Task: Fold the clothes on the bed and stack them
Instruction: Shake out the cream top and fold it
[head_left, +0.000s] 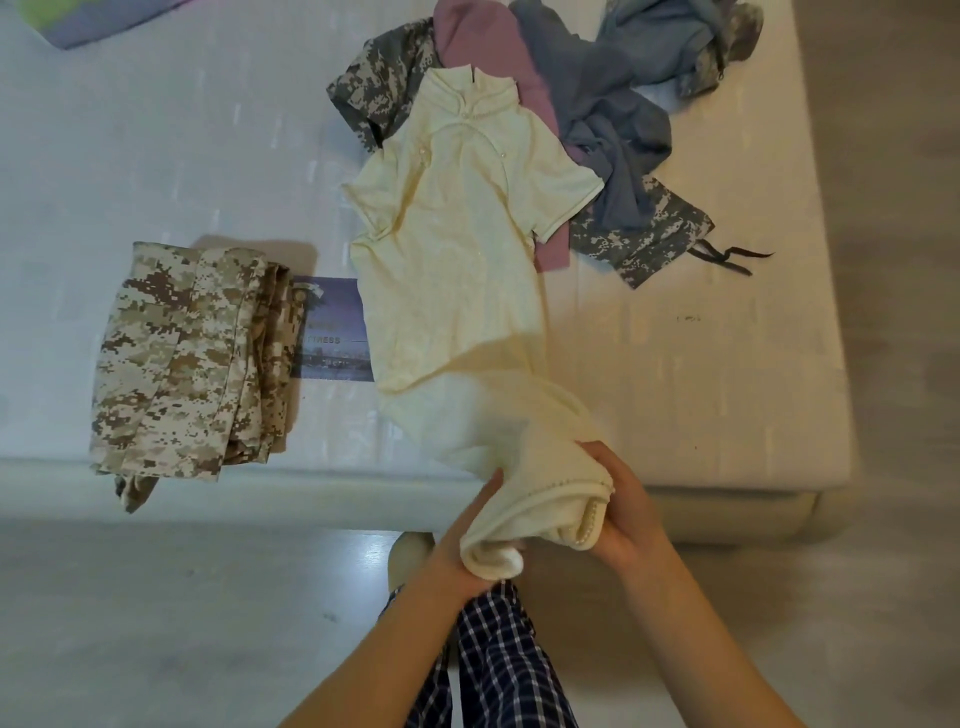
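Observation:
A cream short-sleeved dress (457, 260) lies lengthwise on the bed (156, 156), collar at the far end. Its hem hangs past the bed's near edge, bunched between my hands. My left hand (467, 540) grips the hem from the left and below. My right hand (618, 509) grips it on the right, by a pearl-trimmed edge. A folded tan camouflage garment (187, 358) sits on the bed to the left. Behind the dress lies an unfolded pile: a grey camouflage piece (379, 78), a mauve garment (483, 41) and a blue-grey garment (608, 104).
A purple label (332, 332) is on the mattress between the tan garment and the dress. A colourful cloth (88, 21) lies at the far left corner. The bed's right edge (831, 260) borders pale flooring. My checked trouser legs (493, 654) stand on the floor at the bed's near edge.

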